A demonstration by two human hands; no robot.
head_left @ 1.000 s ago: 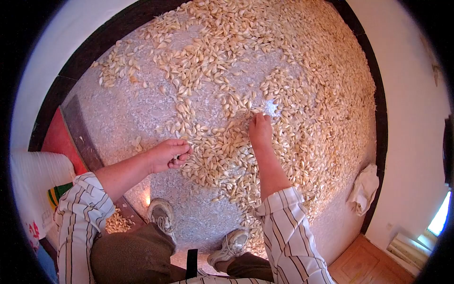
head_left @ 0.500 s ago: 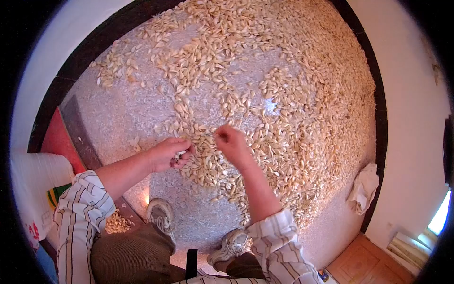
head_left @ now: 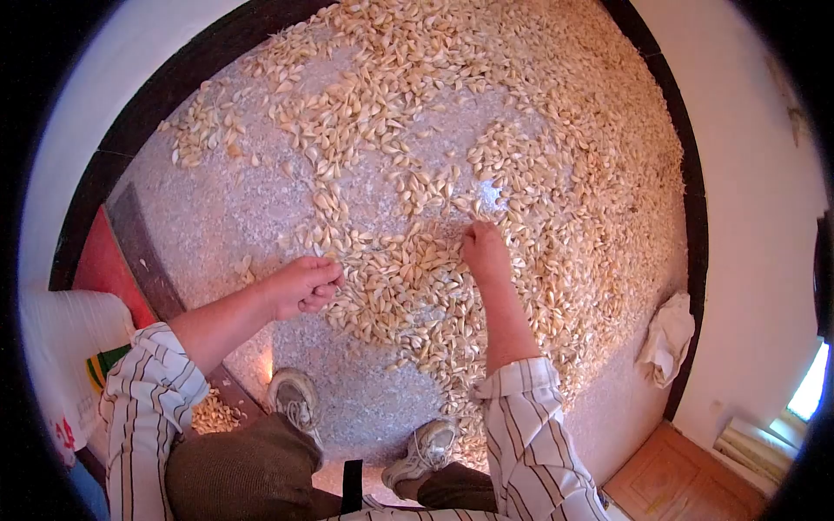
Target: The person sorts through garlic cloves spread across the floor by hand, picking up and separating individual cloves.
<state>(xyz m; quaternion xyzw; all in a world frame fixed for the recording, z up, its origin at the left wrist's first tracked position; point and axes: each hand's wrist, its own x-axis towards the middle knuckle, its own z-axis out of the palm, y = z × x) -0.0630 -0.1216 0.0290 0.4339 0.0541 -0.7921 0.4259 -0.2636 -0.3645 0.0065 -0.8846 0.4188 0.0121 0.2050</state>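
Pale garlic cloves (head_left: 417, 260) are spread in a thick, uneven layer over the speckled floor. My left hand (head_left: 306, 286) hovers at the near left edge of the layer, its fingers curled closed; whatever may be inside them is hidden. Farther right, my right hand (head_left: 486, 252) is above the cloves, close to them. Its fingers are bent together, and I cannot make out anything between them.
Dark skirting (head_left: 691, 156) borders the floor below white walls. A crumpled pale cloth or paper (head_left: 667, 340) lies at the right. At lower left are a white plastic sack (head_left: 65, 347) and a smaller clove pile (head_left: 215, 413). My shoes (head_left: 295, 399) stand at the near edge.
My right hand has moved right, away from my left hand. My left hand has shifted slightly left, and the whitish bit seen at its fingers before no longer shows.
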